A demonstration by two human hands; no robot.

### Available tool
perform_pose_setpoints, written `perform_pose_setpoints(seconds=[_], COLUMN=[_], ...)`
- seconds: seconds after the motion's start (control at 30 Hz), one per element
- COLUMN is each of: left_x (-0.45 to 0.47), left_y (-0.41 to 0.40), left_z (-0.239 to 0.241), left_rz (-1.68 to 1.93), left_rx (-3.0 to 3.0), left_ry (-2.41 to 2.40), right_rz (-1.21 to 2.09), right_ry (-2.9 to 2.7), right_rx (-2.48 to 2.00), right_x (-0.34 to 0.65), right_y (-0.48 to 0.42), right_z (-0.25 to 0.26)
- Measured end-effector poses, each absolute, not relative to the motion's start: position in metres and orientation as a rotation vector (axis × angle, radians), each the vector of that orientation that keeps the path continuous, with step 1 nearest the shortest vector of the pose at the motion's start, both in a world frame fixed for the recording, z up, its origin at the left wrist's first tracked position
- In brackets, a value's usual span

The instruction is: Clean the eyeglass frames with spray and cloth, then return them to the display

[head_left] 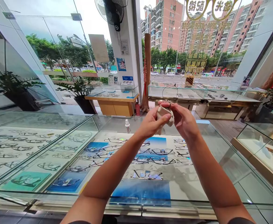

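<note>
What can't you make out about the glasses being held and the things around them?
Head view only:
1. Most of the glasses: one thin rim shows; the cloth, left hand and right hand hide the rest.
2. Label of the small bottle on the glass counter: too small to read.
3. Detail of the frames in the left-hand case: blurred by reflections.

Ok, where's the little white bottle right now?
In the head view the white bottle stands upright on the glass counter, just left of the left hand, which grips a cloth; the right hand pinches the glasses.
</note>
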State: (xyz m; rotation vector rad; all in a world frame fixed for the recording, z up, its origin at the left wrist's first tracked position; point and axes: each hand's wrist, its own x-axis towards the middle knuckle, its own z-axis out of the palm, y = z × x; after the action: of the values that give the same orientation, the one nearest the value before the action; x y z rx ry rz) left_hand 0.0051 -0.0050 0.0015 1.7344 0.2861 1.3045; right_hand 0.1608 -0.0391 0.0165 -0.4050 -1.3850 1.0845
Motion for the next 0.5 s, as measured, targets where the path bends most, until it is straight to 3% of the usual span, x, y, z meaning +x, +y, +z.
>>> perform_pose_setpoints(seconds=[0.27,0.5], left_x=[0.003,-0.007], left_y=[0.002,0.009], left_z=[0.001,0.003], left_rz=[1.301,1.174], left_rx=[1.568,1.776], left_ry=[0.273,0.198], right_rz=[1.168,1.369], right_ry=[-1.215,-1.015], right_rx=[-0.389,-0.419], right_x=[0.159,0.168], right_y=[-0.037,-0.039], right_z=[0.019,0.020])
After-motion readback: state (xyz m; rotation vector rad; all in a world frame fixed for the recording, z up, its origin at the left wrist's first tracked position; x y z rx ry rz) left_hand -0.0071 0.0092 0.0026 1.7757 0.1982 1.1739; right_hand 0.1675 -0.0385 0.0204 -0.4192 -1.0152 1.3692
